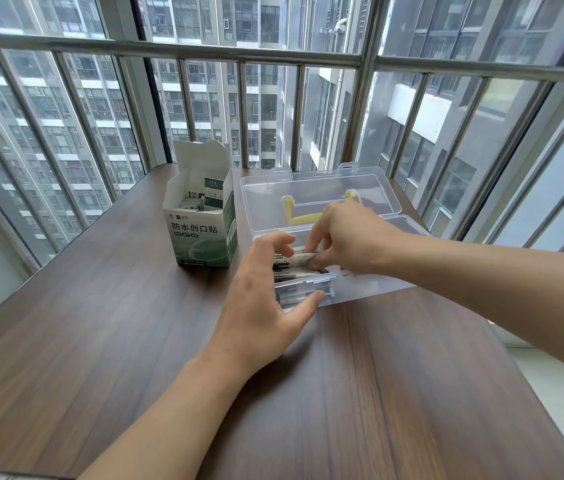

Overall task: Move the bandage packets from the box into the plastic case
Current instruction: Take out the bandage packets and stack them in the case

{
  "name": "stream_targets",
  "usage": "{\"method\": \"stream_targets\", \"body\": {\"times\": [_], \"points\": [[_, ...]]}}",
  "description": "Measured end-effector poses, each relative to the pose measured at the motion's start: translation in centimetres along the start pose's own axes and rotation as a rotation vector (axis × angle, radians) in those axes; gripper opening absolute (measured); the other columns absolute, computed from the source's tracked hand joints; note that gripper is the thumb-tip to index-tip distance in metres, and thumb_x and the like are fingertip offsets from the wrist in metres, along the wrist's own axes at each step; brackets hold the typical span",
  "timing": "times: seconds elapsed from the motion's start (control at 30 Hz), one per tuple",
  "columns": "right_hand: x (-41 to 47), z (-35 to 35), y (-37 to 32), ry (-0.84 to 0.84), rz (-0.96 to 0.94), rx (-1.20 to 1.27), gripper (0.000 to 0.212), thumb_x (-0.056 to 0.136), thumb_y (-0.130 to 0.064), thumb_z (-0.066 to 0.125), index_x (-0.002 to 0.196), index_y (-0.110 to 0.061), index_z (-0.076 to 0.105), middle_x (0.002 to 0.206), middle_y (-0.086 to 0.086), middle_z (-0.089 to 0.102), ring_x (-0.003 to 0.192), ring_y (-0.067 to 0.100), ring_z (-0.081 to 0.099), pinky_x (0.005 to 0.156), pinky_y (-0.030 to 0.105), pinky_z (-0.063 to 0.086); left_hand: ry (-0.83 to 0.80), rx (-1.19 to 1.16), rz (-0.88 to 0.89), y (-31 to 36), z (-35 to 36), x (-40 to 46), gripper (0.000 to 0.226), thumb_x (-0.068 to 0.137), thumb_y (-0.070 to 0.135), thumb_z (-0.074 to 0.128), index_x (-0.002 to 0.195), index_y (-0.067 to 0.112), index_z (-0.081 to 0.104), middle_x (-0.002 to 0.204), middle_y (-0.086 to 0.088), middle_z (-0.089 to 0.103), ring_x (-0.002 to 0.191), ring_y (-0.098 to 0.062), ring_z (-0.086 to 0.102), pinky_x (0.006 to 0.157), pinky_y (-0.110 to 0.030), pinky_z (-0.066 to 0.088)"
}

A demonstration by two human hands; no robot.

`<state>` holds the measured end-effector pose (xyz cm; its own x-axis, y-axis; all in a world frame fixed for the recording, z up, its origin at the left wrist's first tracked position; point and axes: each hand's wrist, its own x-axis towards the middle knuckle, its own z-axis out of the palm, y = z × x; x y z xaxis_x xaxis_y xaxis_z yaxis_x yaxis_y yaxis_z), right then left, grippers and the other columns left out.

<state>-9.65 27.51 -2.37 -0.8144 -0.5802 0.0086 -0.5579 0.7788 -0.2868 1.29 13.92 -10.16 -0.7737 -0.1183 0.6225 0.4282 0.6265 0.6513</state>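
The wooden table carries all items under review, and the plastic case serves as the reference point. The case sits open, its clear lid folded back on the far side with a yellow handle showing through it. The box stands upright just left of the case, flaps open, with packets still visible inside it. The left hand braces the left end of the case, thumb lying along the near wall and fingers curled over the rim toward the contents. The right hand reaches in from the right, its fingers pinching the bandage packets lying at the left end of the case. Judgement: the step in hand is seating a batch of packets, and the transfer is partly complete. To do it well, the left hand should hold the case steady while the right hand lays the packets flat and aligned with those beneath, releasing only once they lie below the rim, so the lid can later close unobstructed.
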Motion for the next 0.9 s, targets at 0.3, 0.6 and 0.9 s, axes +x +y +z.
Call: {"method": "stream_targets", "body": {"times": [0.3,0.6,0.9], "points": [[-0.6,0.4,0.1,0.193,-0.064,-0.151,0.028,0.077,-0.033,0.085,0.103,-0.029,0.074,0.081,-0.005,0.060,0.080,0.019,0.054,0.073,0.031,0.048,-0.003,0.008,-0.008,0.0,0.0,0.0,0.066,0.072,0.026,0.085,0.127,0.019,0.049,0.110,0.005,0.057,0.104,-0.009,0.057,0.094,-0.009,0.036],[-0.1,0.0,-0.9,0.016,-0.043,-0.344,0.016,0.083,-0.030,0.076,0.096,-0.021,0.075,0.089,0.003,0.070,0.080,0.029,0.066,0.069,0.036,0.054,-0.009,0.030,-0.004,0.1,0.0,-0.1,0.065,0.072,0.026,0.084,0.126,0.018,0.049,0.108,0.005,0.056,0.103,-0.010,0.057,0.092,-0.013,0.039],[-0.7,-0.7,-0.5,0.088,-0.107,-0.379,0.011,0.090,-0.024,0.066,0.084,-0.018,0.073,0.075,0.004,0.062,0.076,0.033,0.059,0.062,0.033,0.048,-0.012,0.031,-0.015,0.1,0.0,-0.2,0.069,0.071,0.024,0.086,0.129,0.016,0.048,0.121,0.006,0.054,0.115,-0.007,0.053,0.101,-0.012,0.036]]}}
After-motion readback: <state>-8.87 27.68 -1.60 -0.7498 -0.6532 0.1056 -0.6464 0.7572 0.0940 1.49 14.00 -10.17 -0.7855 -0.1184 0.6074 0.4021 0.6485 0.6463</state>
